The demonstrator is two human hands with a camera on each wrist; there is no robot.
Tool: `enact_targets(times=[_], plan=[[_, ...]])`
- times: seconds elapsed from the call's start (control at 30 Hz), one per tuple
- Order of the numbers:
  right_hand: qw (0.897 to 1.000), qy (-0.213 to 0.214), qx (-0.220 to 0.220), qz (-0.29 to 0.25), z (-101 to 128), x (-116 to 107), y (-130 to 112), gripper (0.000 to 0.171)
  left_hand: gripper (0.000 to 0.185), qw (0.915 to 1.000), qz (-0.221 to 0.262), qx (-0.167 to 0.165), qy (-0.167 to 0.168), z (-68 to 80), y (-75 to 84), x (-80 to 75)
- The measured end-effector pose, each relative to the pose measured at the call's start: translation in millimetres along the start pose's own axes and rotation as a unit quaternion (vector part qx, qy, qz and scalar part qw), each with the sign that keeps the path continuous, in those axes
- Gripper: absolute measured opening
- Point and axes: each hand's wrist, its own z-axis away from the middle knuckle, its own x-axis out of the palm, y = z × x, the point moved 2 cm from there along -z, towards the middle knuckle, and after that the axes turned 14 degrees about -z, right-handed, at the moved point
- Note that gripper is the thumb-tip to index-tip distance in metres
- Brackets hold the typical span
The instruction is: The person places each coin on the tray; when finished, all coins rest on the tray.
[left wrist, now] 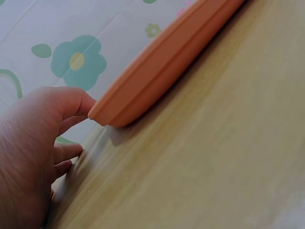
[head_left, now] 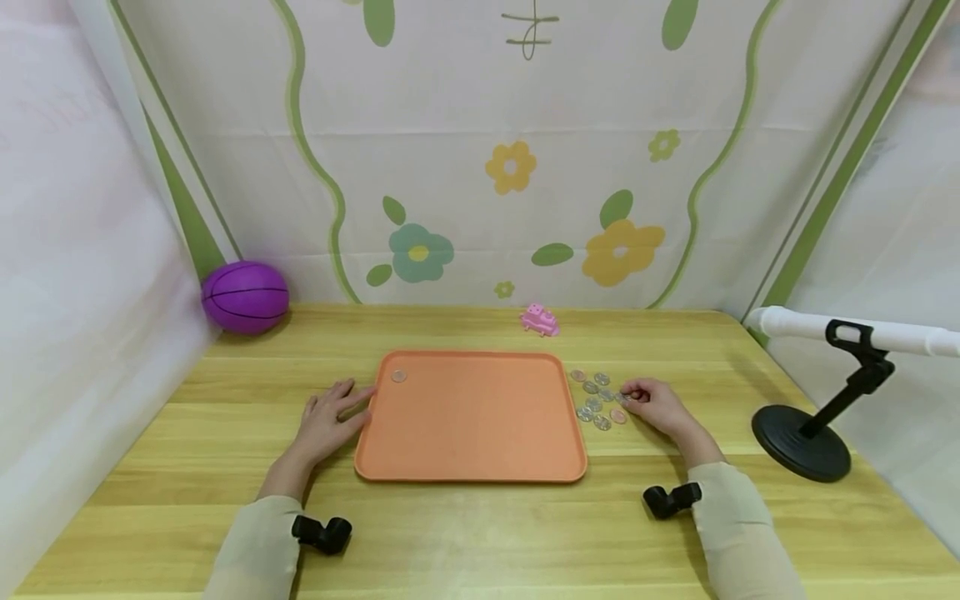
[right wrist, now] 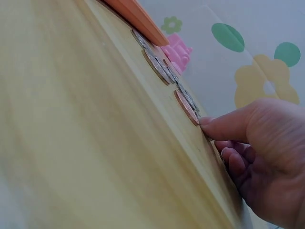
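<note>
1. Right hand (head_left: pixel 660 406) down on the table beside the coins (head_left: pixel 597 398), fingers curled, thumb and forefinger tips closing on a small coin at the near-right edge of the cluster; whether that coin is off the wood, impossible to tell.
2. In the right wrist view, thumb tip pressed low against the tabletop, right next to a copper-coloured coin (right wrist: pixel 187 108); other fingers tucked under.
3. Coins flat, round, thin, mostly silvery with a couple of coppery ones, scattered loosely on the wood just right of the tray (head_left: pixel 480 467), between its right rim and the right hand.
4. One more coin (head_left: pixel 398 376) lying alone inside the tray, near its far-left corner.
5. Left hand (head_left: pixel 327 419) resting flat and relaxed on the table, fingers spread, holding nothing, fingertips against the tray's left rim.
6. In the left wrist view, thumb (left wrist: pixel 71 102) touching the tray's rounded corner (left wrist: pixel 157 76).
7. Tray orange, matte, rectangular with rounded corners and a shallow raised lip, central on the table.
8. Table (head_left: pixel 480 533) of pale wood with streaky grain.
9. Farther off: smooth purple ball (head_left: pixel 245 297) with dark seams at the back left, small pink toy (head_left: pixel 538 320) behind the tray, black round-based stand (head_left: pixel 806 442) with a white tube at the right.
10. Floral cloth backdrop all round.
</note>
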Motion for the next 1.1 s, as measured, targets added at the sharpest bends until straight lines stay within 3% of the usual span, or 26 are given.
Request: enact_targets(times=[0.2,0.37,0.77,1.1], plan=[[1.000,-0.013,0.005,-0.001,1.3,0.5,-1.2,0.018,0.041,1.0000,0.001,0.000,0.002,-0.6,0.1,1.2],[1.000,0.002,-0.002,0.000,2.3,2.3,0.6,0.017,0.042,1.0000,0.003,-0.001,0.000,-0.5,-0.4,1.5],[0.998,0.005,-0.017,-0.064,4.4,3.6,-4.2,0.020,0.042,1.0000,0.004,0.000,0.000,0.4,-0.2,-1.0],[0.994,-0.001,0.021,-0.109,6.0,1.1,-1.7,0.027,0.042,1.0000,0.008,-0.001,-0.002,0.8,-0.6,0.1]])
